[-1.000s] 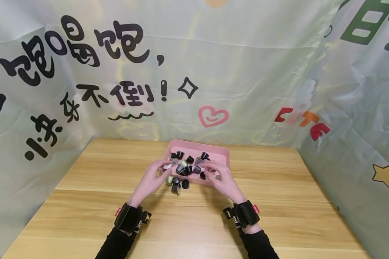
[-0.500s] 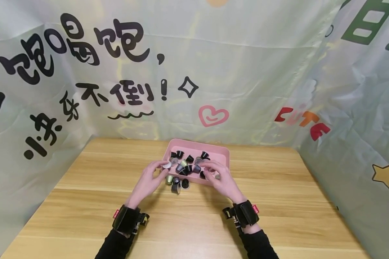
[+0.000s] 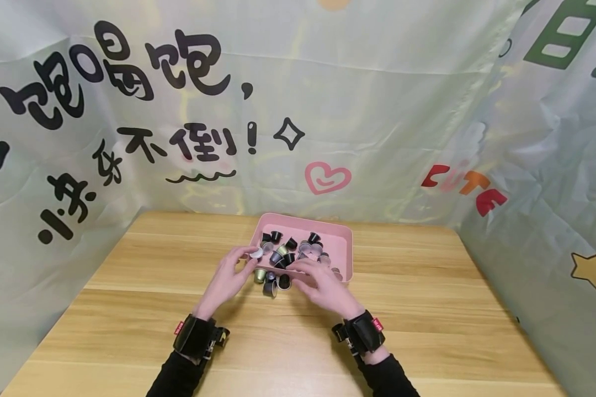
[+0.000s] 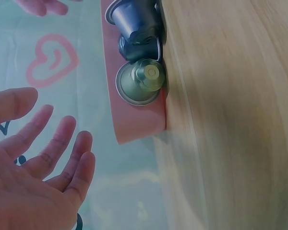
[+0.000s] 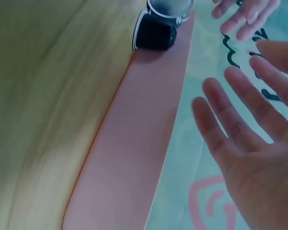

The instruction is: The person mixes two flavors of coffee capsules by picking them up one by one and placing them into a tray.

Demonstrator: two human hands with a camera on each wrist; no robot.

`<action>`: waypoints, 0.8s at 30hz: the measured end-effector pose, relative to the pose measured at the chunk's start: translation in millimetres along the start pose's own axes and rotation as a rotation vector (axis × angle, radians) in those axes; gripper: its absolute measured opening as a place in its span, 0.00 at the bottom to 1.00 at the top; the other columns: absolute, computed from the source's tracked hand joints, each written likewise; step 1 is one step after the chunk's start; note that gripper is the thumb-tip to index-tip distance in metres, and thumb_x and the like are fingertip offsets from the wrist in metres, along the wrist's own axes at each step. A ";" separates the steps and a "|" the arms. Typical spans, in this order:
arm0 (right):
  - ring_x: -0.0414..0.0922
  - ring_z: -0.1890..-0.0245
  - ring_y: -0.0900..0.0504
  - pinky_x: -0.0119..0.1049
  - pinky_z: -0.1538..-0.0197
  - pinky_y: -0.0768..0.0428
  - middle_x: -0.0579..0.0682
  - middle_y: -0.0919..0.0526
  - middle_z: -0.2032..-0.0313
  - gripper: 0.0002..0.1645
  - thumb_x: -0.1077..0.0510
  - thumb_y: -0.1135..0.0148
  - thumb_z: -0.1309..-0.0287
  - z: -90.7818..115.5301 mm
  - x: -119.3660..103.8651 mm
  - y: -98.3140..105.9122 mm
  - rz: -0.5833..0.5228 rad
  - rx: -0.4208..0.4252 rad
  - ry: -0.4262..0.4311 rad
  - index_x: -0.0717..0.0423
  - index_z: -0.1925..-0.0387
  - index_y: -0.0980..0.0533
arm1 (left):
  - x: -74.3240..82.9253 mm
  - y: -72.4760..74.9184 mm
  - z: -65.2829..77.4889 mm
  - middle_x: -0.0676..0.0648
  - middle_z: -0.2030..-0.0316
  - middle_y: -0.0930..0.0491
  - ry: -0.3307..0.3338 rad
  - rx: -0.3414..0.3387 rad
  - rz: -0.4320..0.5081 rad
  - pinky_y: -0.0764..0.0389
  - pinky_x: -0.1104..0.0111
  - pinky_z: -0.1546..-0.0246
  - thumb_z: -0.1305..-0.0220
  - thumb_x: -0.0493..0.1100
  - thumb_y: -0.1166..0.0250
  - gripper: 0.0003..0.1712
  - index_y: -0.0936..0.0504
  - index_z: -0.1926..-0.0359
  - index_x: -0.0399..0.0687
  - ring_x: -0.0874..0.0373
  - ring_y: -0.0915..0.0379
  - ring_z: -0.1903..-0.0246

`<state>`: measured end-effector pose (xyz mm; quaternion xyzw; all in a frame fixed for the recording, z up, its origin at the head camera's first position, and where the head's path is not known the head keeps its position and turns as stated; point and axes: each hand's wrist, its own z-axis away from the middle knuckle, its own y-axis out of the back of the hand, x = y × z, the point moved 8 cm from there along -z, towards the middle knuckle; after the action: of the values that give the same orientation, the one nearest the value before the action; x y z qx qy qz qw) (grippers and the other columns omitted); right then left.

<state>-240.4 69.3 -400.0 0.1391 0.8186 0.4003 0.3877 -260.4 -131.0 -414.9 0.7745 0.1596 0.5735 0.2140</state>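
A pink tray holds several coffee capsules, mostly black and grey, with a dark one near its back wall. Against its front wall stand a few more: a green capsule, a black capsule and a dark capsule on its side. My left hand hovers at the tray's front left corner, close to a pale-lidded capsule; the left wrist view shows its fingers spread and holding nothing. Over the front wall, near the black capsule, my right hand has loose, extended fingers, with nothing in its grasp.
The wooden table extends around the tray on both sides and in front. A printed cloth hangs behind the table and along its sides. Each wrist wears a black camera strap.
My right hand has moved left, from over the tray's right part toward its front middle, uncovering capsules there. The left hand drew back slightly, then stayed nearly still.
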 end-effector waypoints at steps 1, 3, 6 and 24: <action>0.50 0.40 0.20 0.53 0.35 0.23 0.53 0.16 0.43 0.21 0.60 0.35 0.37 0.2 -0.8 -3.9 0.010 -0.030 -0.005 0.55 0.42 0.21 | 0.0 -0.1 -0.1 0.36 0.43 0.21 -0.001 0.002 0.001 0.28 0.40 0.36 0.30 0.39 0.38 0.21 0.24 0.38 0.39 0.42 0.25 0.43; 0.51 0.37 0.21 0.52 0.33 0.23 0.54 0.18 0.40 0.23 0.59 0.36 0.35 0.5 -2.4 -10.2 0.016 -0.077 -0.013 0.56 0.40 0.23 | 0.2 -0.6 -0.1 0.36 0.44 0.21 -0.003 0.000 -0.002 0.27 0.41 0.37 0.30 0.39 0.38 0.21 0.24 0.38 0.40 0.43 0.25 0.44; 0.51 0.36 0.22 0.50 0.31 0.24 0.54 0.19 0.39 0.23 0.58 0.37 0.34 0.6 -4.2 -17.8 0.034 -0.124 -0.011 0.56 0.38 0.24 | 0.6 -1.4 -0.1 0.36 0.45 0.20 -0.005 -0.001 -0.007 0.26 0.42 0.38 0.30 0.39 0.38 0.21 0.23 0.39 0.40 0.44 0.24 0.46; 0.51 0.34 0.26 0.54 0.28 0.29 0.54 0.23 0.36 0.22 0.57 0.35 0.37 3.2 -9.6 -45.8 0.186 -0.255 0.051 0.52 0.41 0.22 | 1.4 -3.9 0.9 0.35 0.47 0.20 -0.024 -0.011 0.009 0.27 0.39 0.38 0.31 0.38 0.38 0.21 0.24 0.39 0.38 0.44 0.24 0.48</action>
<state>-227.9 36.6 -431.1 0.1534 0.7543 0.5387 0.3425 -259.2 -127.1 -416.1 0.7808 0.1505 0.5660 0.2176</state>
